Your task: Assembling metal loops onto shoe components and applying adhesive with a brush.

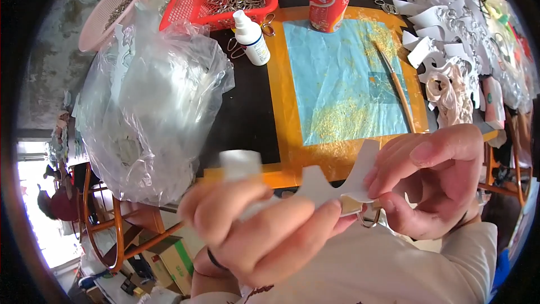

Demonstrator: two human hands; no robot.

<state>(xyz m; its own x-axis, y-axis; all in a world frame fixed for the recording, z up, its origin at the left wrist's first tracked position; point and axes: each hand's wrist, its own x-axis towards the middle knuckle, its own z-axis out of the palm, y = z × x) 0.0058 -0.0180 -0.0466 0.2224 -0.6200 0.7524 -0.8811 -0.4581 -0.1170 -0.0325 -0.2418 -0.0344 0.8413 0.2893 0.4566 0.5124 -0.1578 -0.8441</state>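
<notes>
I hold a thin, white, flat cut-out piece with curved edges (316, 184) between my two hands, in front of my body, at the near side of the dark surface (242, 118). My left hand (256, 219) has its fingers curled closely over the left part of it; this hand is blurred, so I cannot tell how firm is the grip. My right hand (430, 186) is nearly closed at the fingertips, which pinch the right part, just beside a small silver metal ring (368, 218) and a tan patch (351, 204). Whether the ring passes through the piece, I cannot tell.

In my judgement, the pinch should be close to the ring, so it does not slip or turn. The two hands should pull evenly, because such thin material can probably crease. It seems better to press the tan patch flat from its middle outward, and not to touch the yellow-spotted blue sheet (326, 79) on the surface, or the wooden-handled brush (400, 93) at its right side, since the yellow stuff may dirty the white piece.
</notes>
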